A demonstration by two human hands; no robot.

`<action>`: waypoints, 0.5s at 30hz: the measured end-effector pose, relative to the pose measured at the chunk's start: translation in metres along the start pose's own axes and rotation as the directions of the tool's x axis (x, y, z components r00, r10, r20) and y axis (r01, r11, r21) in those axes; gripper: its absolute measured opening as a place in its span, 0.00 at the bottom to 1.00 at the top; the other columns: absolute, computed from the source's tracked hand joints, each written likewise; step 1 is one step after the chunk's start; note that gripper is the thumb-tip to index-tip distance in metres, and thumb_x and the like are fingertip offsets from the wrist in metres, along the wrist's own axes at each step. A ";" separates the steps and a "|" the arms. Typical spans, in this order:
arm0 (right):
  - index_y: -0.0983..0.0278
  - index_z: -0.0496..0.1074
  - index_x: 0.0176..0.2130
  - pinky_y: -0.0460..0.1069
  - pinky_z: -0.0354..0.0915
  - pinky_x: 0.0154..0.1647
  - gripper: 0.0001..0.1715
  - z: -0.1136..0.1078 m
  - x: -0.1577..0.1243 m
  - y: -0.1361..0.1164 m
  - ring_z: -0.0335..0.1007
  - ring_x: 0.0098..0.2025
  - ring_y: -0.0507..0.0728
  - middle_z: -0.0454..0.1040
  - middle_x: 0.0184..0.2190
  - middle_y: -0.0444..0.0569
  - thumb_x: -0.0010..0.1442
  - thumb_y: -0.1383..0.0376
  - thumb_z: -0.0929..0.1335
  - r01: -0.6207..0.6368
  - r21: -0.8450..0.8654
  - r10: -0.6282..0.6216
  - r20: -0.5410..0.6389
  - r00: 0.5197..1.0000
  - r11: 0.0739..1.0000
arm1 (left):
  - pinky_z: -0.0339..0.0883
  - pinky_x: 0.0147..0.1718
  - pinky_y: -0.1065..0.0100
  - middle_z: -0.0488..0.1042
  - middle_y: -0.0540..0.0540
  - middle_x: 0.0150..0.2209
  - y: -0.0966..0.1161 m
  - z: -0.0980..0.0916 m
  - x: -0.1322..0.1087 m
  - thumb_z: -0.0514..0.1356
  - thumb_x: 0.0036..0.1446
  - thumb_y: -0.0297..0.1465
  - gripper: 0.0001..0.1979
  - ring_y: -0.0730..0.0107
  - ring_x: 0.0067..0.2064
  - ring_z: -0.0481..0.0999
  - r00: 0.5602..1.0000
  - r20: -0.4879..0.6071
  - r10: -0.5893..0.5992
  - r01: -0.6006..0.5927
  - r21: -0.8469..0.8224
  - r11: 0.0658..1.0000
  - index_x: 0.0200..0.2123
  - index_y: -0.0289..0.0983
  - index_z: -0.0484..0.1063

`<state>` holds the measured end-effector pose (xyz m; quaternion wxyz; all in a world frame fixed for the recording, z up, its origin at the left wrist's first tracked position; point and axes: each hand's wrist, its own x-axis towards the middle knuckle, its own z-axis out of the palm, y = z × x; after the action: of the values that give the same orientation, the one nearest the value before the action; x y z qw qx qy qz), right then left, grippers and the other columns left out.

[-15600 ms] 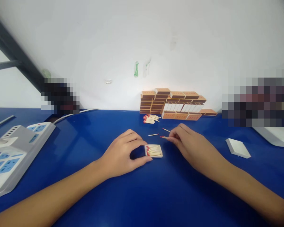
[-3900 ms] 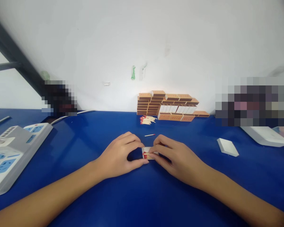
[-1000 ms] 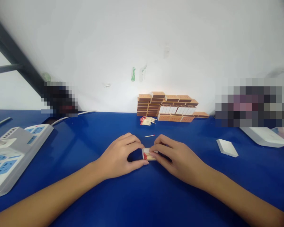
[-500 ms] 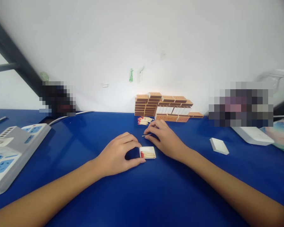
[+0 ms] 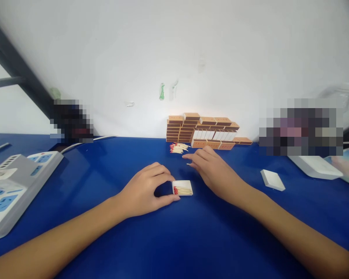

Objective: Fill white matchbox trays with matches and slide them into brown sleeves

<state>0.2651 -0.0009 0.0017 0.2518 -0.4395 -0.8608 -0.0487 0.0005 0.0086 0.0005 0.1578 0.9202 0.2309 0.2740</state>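
Observation:
My left hand [image 5: 148, 190] grips the left end of a small white matchbox tray [image 5: 186, 183] between thumb and index finger. Inside the tray lie several red-tipped matches [image 5: 184, 190], heads toward the left. To the right and behind the tray is my right hand [image 5: 211, 166], its index finger stretched out. The pale end of a match [image 5: 188, 164] shows at the right thumb; the rest of it is hidden by the fingers. Just beyond that hand, a loose pile of matches [image 5: 178, 147] rests on the blue table.
Stacked matchboxes [image 5: 178, 131] stand against the wall behind the match pile. A white box-like block [image 5: 272, 180] lies to the right on the blue table [image 5: 174, 240]. At left are a power strip [image 5: 23, 186] and a white cable [image 5: 78, 144].
My right hand has shifted slightly right, its index finger now straighter. The match at its fingertips shows less than before. My left hand still holds the tray in place.

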 end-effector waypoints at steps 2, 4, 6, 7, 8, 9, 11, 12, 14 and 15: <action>0.65 0.75 0.52 0.58 0.67 0.48 0.15 -0.002 -0.002 -0.002 0.65 0.44 0.62 0.75 0.40 0.55 0.74 0.71 0.62 0.011 -0.006 -0.011 0.006 1.000 1.000 | 0.73 0.49 0.57 0.79 0.44 0.45 0.000 0.000 0.000 0.70 0.62 0.38 0.14 0.61 0.46 0.76 1.000 0.000 -0.006 0.006 0.001 1.000 0.48 0.38 0.79; 0.64 0.76 0.48 0.57 0.68 0.46 0.13 -0.003 -0.004 -0.004 0.65 0.43 0.62 0.76 0.40 0.54 0.74 0.71 0.62 0.005 0.024 -0.005 -0.013 1.000 1.000 | 0.72 0.49 0.57 0.79 0.44 0.45 0.000 0.000 0.001 0.70 0.62 0.38 0.15 0.61 0.46 0.75 1.000 0.000 -0.008 0.008 0.004 1.000 0.48 0.38 0.78; 0.63 0.75 0.45 0.56 0.68 0.45 0.10 -0.005 -0.004 -0.007 0.66 0.42 0.61 0.77 0.39 0.53 0.74 0.69 0.63 -0.013 0.064 0.017 -0.067 0.998 0.998 | 0.72 0.48 0.57 0.79 0.44 0.45 0.000 0.000 0.001 0.70 0.62 0.39 0.14 0.61 0.46 0.75 1.000 -0.001 -0.008 0.008 0.006 1.000 0.48 0.38 0.78; 0.63 0.74 0.45 0.56 0.68 0.45 0.09 -0.005 -0.005 -0.009 0.67 0.42 0.61 0.78 0.39 0.52 0.74 0.68 0.64 -0.021 0.085 0.029 -0.095 0.995 0.996 | 0.72 0.48 0.57 0.79 0.44 0.45 0.000 0.000 0.002 0.70 0.63 0.39 0.14 0.61 0.46 0.75 1.000 -0.005 -0.007 0.007 0.009 1.000 0.48 0.38 0.78; 0.62 0.74 0.44 0.55 0.67 0.44 0.09 -0.007 -0.005 -0.010 0.67 0.41 0.60 0.78 0.38 0.51 0.74 0.67 0.64 -0.030 0.105 0.043 -0.120 0.992 0.994 | 0.72 0.48 0.57 0.79 0.44 0.45 0.000 0.000 0.002 0.69 0.63 0.39 0.14 0.61 0.46 0.75 1.000 -0.013 -0.006 0.006 0.014 1.000 0.48 0.39 0.78; 0.62 0.74 0.43 0.55 0.67 0.43 0.08 -0.008 -0.005 -0.012 0.68 0.41 0.60 0.79 0.38 0.51 0.74 0.66 0.65 -0.043 0.122 0.060 -0.141 0.988 0.992 | 0.72 0.48 0.57 0.79 0.44 0.45 -0.001 0.000 0.002 0.69 0.63 0.39 0.14 0.60 0.46 0.75 1.000 -0.023 -0.004 0.004 0.019 1.000 0.48 0.39 0.78; 0.60 0.75 0.42 0.54 0.67 0.40 0.08 -0.011 -0.005 -0.015 0.69 0.38 0.58 0.79 0.36 0.49 0.74 0.64 0.66 -0.089 0.160 0.117 -0.175 0.978 0.983 | 0.72 0.48 0.56 0.79 0.44 0.44 -0.001 -0.001 0.003 0.69 0.63 0.39 0.14 0.60 0.46 0.75 0.999 -0.048 0.001 0.001 0.030 1.000 0.48 0.39 0.78; 0.60 0.75 0.41 0.53 0.67 0.38 0.08 -0.012 -0.005 -0.018 0.69 0.36 0.57 0.79 0.35 0.49 0.73 0.62 0.67 -0.122 0.186 0.157 -0.187 0.970 0.975 | 0.72 0.49 0.56 0.79 0.44 0.44 -0.001 -0.001 0.003 0.69 0.63 0.39 0.14 0.60 0.47 0.75 0.998 -0.060 0.003 0.000 0.036 0.999 0.48 0.38 0.78; 0.59 0.76 0.39 0.52 0.67 0.35 0.09 -0.014 -0.005 -0.023 0.69 0.32 0.55 0.79 0.33 0.47 0.72 0.60 0.68 -0.199 0.259 0.252 -0.190 0.949 0.945 | 0.72 0.49 0.56 0.80 0.44 0.44 0.000 -0.002 0.004 0.69 0.63 0.39 0.14 0.60 0.47 0.75 0.997 -0.077 0.002 0.002 0.044 0.999 0.47 0.38 0.78; 0.59 0.77 0.38 0.51 0.67 0.33 0.09 -0.015 -0.005 -0.025 0.68 0.30 0.54 0.79 0.32 0.46 0.71 0.59 0.69 -0.241 0.306 0.303 -0.174 0.937 0.921 | 0.72 0.49 0.56 0.80 0.44 0.43 0.000 -0.002 0.004 0.69 0.63 0.39 0.14 0.59 0.47 0.76 0.996 -0.084 0.000 0.004 0.047 0.999 0.47 0.38 0.78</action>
<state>0.2538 -0.0246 0.0156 0.4087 -0.5071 -0.7563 0.0613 0.0023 0.0107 0.0037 0.1265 0.9111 0.2448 0.3065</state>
